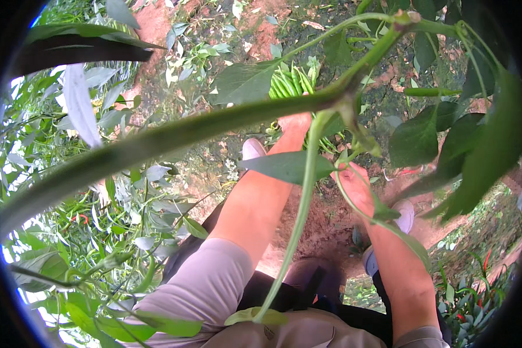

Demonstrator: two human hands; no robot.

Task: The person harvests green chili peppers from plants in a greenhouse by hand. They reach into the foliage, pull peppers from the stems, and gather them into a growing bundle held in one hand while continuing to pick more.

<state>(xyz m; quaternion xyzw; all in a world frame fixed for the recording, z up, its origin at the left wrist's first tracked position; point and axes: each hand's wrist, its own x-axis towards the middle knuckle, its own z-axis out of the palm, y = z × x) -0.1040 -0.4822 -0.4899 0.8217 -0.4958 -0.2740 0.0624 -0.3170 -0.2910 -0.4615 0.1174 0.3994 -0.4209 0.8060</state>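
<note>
Slender green chili peppers lie together beyond a thick stem that crosses the view, most of them pointing the same way. My left hand reaches in at these peppers; the stem hides its fingers, so its grip does not show. To the right and nearer, my right hand has its fingers curled in beside the near end of the peppers. A leaf and a thin stalk partly cover those fingertips, and what they hold, if anything, is hidden.
The thick green stem with broad leaves hangs close in front. Dense pepper plants stand at left, and others with red peppers at lower right. My shoes rest on reddish soil strewn with leaves.
</note>
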